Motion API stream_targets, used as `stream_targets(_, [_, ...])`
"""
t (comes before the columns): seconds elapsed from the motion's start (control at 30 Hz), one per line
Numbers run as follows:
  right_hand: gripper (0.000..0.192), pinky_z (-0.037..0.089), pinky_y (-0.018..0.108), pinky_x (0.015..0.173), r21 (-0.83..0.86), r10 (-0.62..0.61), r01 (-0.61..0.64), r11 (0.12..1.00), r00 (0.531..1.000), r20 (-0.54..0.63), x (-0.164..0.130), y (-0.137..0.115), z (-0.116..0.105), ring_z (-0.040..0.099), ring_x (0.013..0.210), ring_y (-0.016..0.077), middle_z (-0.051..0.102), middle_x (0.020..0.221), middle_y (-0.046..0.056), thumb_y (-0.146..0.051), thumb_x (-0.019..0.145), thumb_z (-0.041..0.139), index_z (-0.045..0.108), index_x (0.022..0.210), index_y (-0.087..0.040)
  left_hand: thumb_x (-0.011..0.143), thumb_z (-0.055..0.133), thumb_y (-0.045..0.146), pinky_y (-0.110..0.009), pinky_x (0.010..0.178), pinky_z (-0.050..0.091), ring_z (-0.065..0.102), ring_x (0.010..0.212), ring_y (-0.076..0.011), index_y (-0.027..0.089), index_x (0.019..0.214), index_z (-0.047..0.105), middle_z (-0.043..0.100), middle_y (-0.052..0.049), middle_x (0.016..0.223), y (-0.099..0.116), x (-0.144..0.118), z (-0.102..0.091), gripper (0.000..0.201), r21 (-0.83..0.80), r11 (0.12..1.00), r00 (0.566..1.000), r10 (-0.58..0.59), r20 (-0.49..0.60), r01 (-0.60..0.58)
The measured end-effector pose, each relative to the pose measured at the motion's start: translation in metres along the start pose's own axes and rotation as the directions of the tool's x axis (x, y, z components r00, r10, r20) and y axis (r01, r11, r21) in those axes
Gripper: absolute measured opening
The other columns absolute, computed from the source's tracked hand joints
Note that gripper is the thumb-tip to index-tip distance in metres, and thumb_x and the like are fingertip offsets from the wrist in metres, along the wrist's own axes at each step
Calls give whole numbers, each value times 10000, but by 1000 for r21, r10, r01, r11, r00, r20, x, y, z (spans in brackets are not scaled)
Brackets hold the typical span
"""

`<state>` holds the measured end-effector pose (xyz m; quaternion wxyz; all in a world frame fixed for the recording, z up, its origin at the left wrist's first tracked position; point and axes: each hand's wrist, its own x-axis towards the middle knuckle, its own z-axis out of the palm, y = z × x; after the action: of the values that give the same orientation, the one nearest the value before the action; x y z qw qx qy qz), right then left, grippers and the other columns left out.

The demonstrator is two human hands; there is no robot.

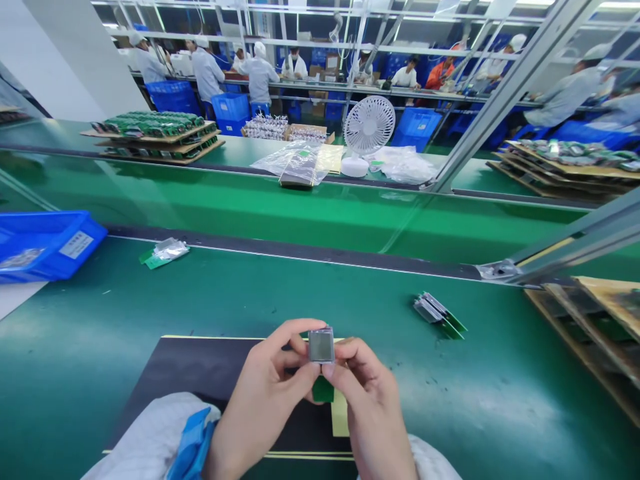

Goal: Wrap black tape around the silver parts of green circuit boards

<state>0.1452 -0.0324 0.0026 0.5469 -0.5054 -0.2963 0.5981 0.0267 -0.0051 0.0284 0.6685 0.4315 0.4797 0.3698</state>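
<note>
Between my two hands is a small green circuit board with a square grey display (321, 346) on its upper part. The display faces me, and the green end of the board shows below my thumbs. My left hand (273, 383) pinches it at the left side, thumb at the lower edge and index finger along the top. From the right, my right hand (367, 393) grips the same board with thumb and fingertips. Both hands are above a black mat (200, 377) with pale yellow edges. A yellow paper piece (340, 415) lies on the mat, partly behind my right hand.
Display boards (437, 313) lie at right, and another silvery-wrapped board (167, 252) at left. A blue bin (50, 247) stands far left, stacked wooden trays (590, 327) far right. Beyond a clear partition are a white fan (369, 127) and board stacks (155, 133). Several people work farther back.
</note>
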Motion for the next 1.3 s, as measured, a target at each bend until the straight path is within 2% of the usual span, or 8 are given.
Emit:
stream_targets(0.07, [120, 416, 247, 577, -26, 23, -23, 999, 1000, -2, 1, -6, -2, 492, 625, 126, 573, 664, -30, -293, 710, 660, 584, 685, -203, 727, 607, 177, -180, 524, 512, 546, 577, -68, 258, 998, 608, 443, 61, 723, 0, 2, -3, 283, -15, 1000, 1000, -24, 14, 24])
stream_targets(0.2, [169, 445, 278, 597, -145, 73, -60, 988, 994, 87, 5, -19, -9, 544, 619, 151, 645, 678, 12, -324, 684, 686, 671, 784, -189, 686, 654, 177, -200, 525, 525, 557, 565, -73, 260, 1069, 591, 475, 56, 749, 4, 7, -11, 397, 12, 997, 996, -76, 37, 76])
stream_targets(0.47, [143, 459, 294, 609, -254, 54, -22, 967, 992, 117, 8, -21, -15, 568, 638, 161, 667, 711, 26, -300, 703, 652, 683, 789, -191, 712, 615, 190, -229, 568, 535, 563, 581, -82, 238, 1054, 618, 500, 40, 779, 8, 7, -16, 345, 94, 992, 992, -90, 88, 82])
stream_targets(0.7, [57, 421, 257, 536, -288, -46, 64, 955, 997, 69, 8, -6, -11, 511, 561, 131, 603, 622, 1, -228, 690, 602, 618, 707, -176, 715, 593, 185, -240, 554, 519, 570, 564, -88, 239, 1045, 611, 493, 42, 772, 0, 5, -15, 335, 135, 990, 997, -49, 55, 41])
stream_targets(0.83, [65, 354, 230, 455, -331, -154, 136, 934, 988, -29, 4, -1, -3, 414, 491, 105, 513, 556, -25, -232, 690, 561, 585, 677, -173, 712, 591, 181, -218, 514, 523, 543, 520, -71, 221, 1024, 610, 487, 51, 723, -5, 4, -10, 314, 108, 994, 1000, -5, -5, 6])
stream_targets(0.9, [67, 324, 219, 423, -335, -161, 130, 933, 985, -67, 3, -3, -1, 378, 461, 94, 483, 526, -35, -229, 674, 554, 563, 640, -172, 710, 599, 188, -211, 499, 528, 539, 519, -69, 208, 1001, 613, 489, 50, 713, -6, 5, -8, 292, 82, 997, 1000, -9, -20, 11])
stream_targets(1.07, [56, 358, 220, 445, -298, -140, 117, 947, 988, -57, 5, -7, -2, 415, 483, 104, 492, 531, -33, -225, 664, 583, 592, 665, -169, 703, 623, 176, -208, 517, 544, 546, 543, -66, 213, 1006, 594, 476, 56, 726, -1, 7, -6, 307, 25, 999, 1000, -25, 17, 24])
stream_targets(1.3, [96, 333, 206, 431, -270, -217, 186, 945, 972, -90, 4, 8, -6, 393, 480, 97, 506, 555, -34, -266, 723, 557, 579, 668, -190, 715, 588, 124, -193, 496, 530, 529, 526, -51, 207, 954, 579, 451, 64, 716, -1, 5, -4, 253, -37, 999, 1000, 4, 31, -3])
